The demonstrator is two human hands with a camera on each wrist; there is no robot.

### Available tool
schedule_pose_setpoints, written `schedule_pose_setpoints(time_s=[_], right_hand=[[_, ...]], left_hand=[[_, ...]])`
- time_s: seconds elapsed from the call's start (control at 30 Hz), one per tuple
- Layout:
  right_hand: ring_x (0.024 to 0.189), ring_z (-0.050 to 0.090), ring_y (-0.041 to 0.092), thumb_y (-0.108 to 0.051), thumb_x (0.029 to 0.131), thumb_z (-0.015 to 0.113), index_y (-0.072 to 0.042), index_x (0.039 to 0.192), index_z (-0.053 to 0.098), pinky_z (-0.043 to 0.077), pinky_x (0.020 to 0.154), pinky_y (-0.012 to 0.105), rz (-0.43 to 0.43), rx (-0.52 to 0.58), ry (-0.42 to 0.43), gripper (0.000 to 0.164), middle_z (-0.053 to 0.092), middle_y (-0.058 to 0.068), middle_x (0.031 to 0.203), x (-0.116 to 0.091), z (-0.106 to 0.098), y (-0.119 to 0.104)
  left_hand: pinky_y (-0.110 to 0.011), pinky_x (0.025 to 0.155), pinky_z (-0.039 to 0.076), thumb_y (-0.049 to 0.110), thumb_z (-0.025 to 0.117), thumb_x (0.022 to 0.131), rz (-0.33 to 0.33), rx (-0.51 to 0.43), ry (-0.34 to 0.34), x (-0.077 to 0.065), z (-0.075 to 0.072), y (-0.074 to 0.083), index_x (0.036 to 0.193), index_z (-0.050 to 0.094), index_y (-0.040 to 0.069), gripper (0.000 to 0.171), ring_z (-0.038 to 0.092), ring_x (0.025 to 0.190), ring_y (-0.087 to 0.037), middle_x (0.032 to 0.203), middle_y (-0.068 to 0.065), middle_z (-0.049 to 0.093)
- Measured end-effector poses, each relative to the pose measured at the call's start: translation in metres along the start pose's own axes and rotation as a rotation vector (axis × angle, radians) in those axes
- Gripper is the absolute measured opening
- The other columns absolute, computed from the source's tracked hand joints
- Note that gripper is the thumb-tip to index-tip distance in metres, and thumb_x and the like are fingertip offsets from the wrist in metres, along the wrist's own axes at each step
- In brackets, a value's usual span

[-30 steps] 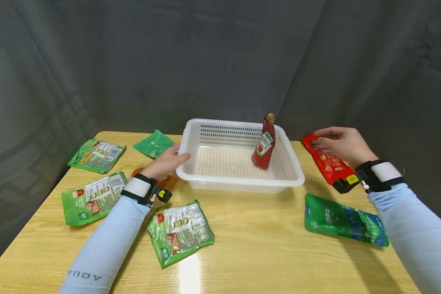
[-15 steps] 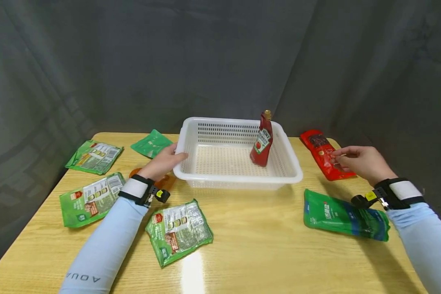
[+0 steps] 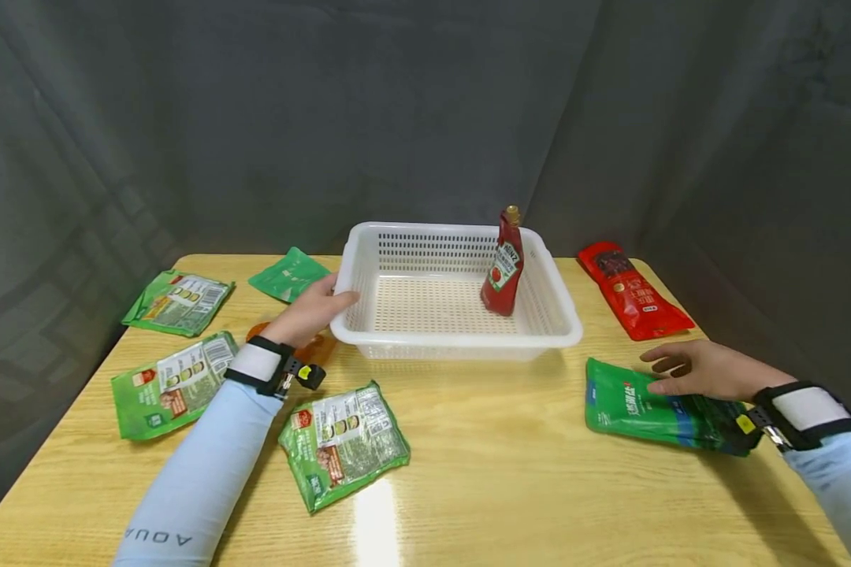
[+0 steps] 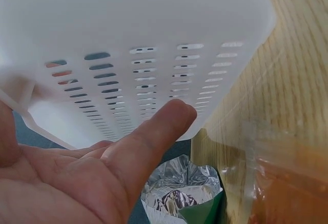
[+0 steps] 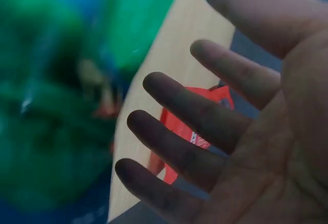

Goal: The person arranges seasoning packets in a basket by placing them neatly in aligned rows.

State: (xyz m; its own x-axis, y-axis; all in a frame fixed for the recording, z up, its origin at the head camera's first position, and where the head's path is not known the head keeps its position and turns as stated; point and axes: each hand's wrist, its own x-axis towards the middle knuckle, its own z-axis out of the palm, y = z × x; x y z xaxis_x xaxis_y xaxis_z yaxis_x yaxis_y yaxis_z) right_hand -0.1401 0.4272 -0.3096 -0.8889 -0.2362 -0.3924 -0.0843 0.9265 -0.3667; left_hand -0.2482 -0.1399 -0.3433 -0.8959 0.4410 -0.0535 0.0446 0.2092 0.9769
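Observation:
My left hand (image 3: 312, 312) holds the left rim of a white plastic basket (image 3: 461, 341), thumb over the edge. In the left wrist view a finger (image 4: 164, 124) lies along the basket's slotted outer wall (image 4: 128, 24). A red Heinz ketchup pouch (image 3: 505, 272) with a gold cap stands inside, leaning on the right side. My right hand (image 3: 716, 370), fingers spread and slightly bent, hovers over a green and blue pouch (image 3: 631, 405) at the right. The right wrist view shows nothing between its fingers, with the green pouch (image 5: 138, 29) close by.
A red pouch (image 3: 634, 295) lies at the back right. Green seaweed-style packets (image 3: 347, 441) lie front and left, with a small green pouch (image 3: 288, 276) behind. An orange packet (image 3: 319, 352) is partly hidden by my left wrist. A dark curtain (image 3: 397, 118) hangs behind the table.
My right hand has moved from the red pouch down toward the front, over the green and blue pouch. The red pouch stays on the table; my left hand keeps its hold on the basket.

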Motion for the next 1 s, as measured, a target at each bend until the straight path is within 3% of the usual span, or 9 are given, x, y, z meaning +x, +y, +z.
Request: schedule_pose_setpoints(time_s=[0.17,0.5,0.7,0.87,1.0], right_hand=[[0.114,0.054,0.043,-0.046,0.081,0.079,0.002,0.140,0.049,0.044,0.089,0.064,0.011,-0.029,-0.080,0.082,0.058,0.027,0.128,-0.004,0.008,0.002],[0.106,0.053,0.040,-0.046,0.073,0.085,0.000,0.139,0.049,0.045,0.088,0.063,-0.021,-0.094,-0.068,0.087,0.057,0.023,0.120,-0.003,0.015,0.007],[0.102,0.054,0.042,-0.051,0.070,0.085,0.003,0.131,0.046,0.044,0.088,0.064,0.042,-0.092,-0.095,0.090,0.056,0.026,0.114,0.003,0.016,0.011],[0.097,0.055,0.036,-0.054,0.074,0.082,0.002,0.130,0.046,0.047,0.085,0.060,0.082,-0.078,-0.128,0.087,0.058,0.022,0.110,0.003,0.013,0.015],[0.100,0.055,0.036,-0.046,0.079,0.081,-0.002,0.135,0.047,0.048,0.082,0.057,0.051,-0.073,-0.153,0.079,0.058,0.021,0.113,-0.002,0.006,0.021]], left_hand=[[-0.056,0.090,0.051,0.019,0.046,0.105,0.009,-0.005,-0.008,-0.002,0.000,0.000,0.157,0.020,0.004,0.060,0.052,0.121,-0.047,0.146,-0.029,0.041],[-0.055,0.089,0.051,0.019,0.046,0.105,-0.001,-0.002,-0.001,-0.003,0.001,0.002,0.158,0.020,0.006,0.060,0.053,0.122,-0.046,0.146,-0.028,0.041],[-0.053,0.089,0.051,0.020,0.046,0.105,-0.013,-0.002,0.011,-0.002,0.001,0.000,0.158,0.019,0.006,0.061,0.052,0.123,-0.045,0.147,-0.028,0.040],[-0.053,0.089,0.052,0.019,0.046,0.106,-0.017,-0.002,0.018,-0.002,0.002,0.001,0.158,0.020,0.006,0.060,0.052,0.122,-0.045,0.147,-0.027,0.040],[-0.053,0.089,0.051,0.019,0.046,0.106,-0.012,-0.004,0.015,-0.002,0.001,0.000,0.157,0.021,0.006,0.059,0.053,0.122,-0.045,0.146,-0.028,0.041]])
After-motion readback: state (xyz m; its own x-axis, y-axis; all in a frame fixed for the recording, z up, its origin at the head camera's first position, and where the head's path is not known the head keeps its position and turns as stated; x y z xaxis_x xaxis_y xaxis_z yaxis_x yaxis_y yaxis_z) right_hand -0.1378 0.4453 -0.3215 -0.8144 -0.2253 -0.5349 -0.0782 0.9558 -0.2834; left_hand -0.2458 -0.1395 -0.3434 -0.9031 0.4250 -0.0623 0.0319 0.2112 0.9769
